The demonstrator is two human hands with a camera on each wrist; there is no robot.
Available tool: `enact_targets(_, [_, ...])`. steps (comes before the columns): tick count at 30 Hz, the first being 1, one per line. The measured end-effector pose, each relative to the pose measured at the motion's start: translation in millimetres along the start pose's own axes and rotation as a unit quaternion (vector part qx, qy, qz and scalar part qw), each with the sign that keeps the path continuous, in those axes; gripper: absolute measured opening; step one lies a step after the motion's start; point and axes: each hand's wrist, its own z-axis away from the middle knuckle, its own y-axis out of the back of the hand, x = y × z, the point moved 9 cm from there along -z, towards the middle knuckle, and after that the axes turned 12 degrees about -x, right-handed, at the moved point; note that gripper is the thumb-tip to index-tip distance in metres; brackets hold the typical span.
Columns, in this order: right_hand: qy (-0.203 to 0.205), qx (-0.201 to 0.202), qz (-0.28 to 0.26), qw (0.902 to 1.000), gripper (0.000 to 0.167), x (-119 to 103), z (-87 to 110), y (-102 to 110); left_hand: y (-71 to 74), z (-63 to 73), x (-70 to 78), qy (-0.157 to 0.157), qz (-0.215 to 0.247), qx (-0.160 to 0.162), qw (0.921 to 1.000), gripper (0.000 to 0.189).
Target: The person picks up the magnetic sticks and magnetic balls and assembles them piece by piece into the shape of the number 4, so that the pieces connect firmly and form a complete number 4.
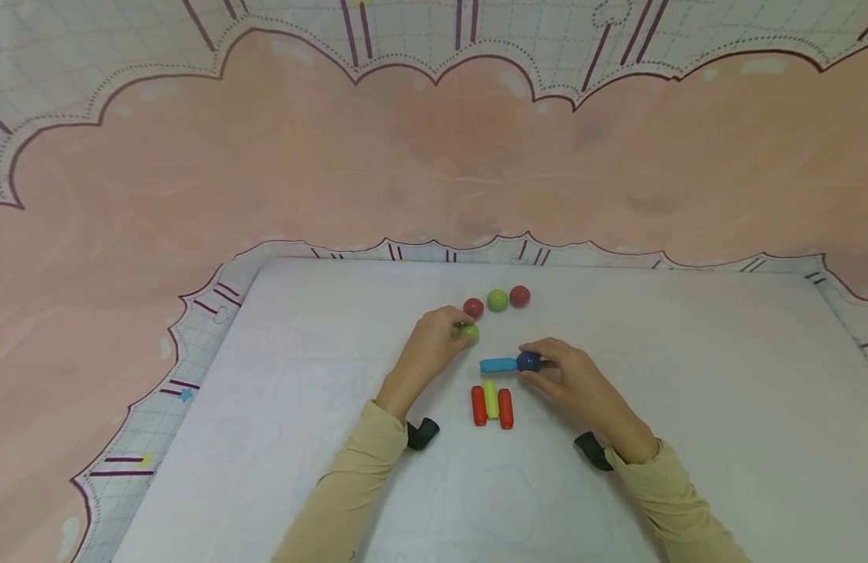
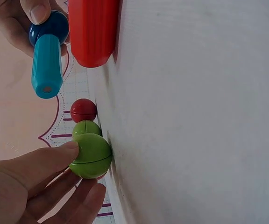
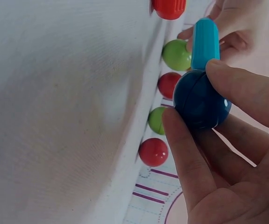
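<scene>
My left hand (image 1: pixel 434 340) pinches a green ball (image 2: pixel 91 156) between thumb and fingers, low at the white table. To its right, my right hand (image 1: pixel 564 371) grips a dark blue ball (image 3: pixel 201 100) with thumb and fingertips. A light blue rod (image 1: pixel 498 365) is joined end-on to that ball and points left, toward the left hand. In the left wrist view a small round metallic spot shows on the rod's free end. Between the forearms lie two red rods (image 1: pixel 479 406) with a yellow-green rod (image 1: pixel 492 400) between them.
Behind the hands, a red ball (image 1: pixel 473 307), another green ball (image 1: pixel 497 300) and a second red ball (image 1: pixel 520 295) form a loose row on the white table (image 1: pixel 687 375). A patterned cloth (image 1: pixel 406 172) shows beyond the table's far edge. Black wrist camera mounts (image 1: pixel 423 434) sit under both wrists.
</scene>
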Motion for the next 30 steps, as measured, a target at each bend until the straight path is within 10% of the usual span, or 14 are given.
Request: enact_targets(30, [-0.002, 0.005, 0.001, 1.0000, 0.041, 1.2, -0.7, 2.8, 0.8, 2.2, -2.1, 0.002, 0.072, -0.006, 0.9974, 0.027])
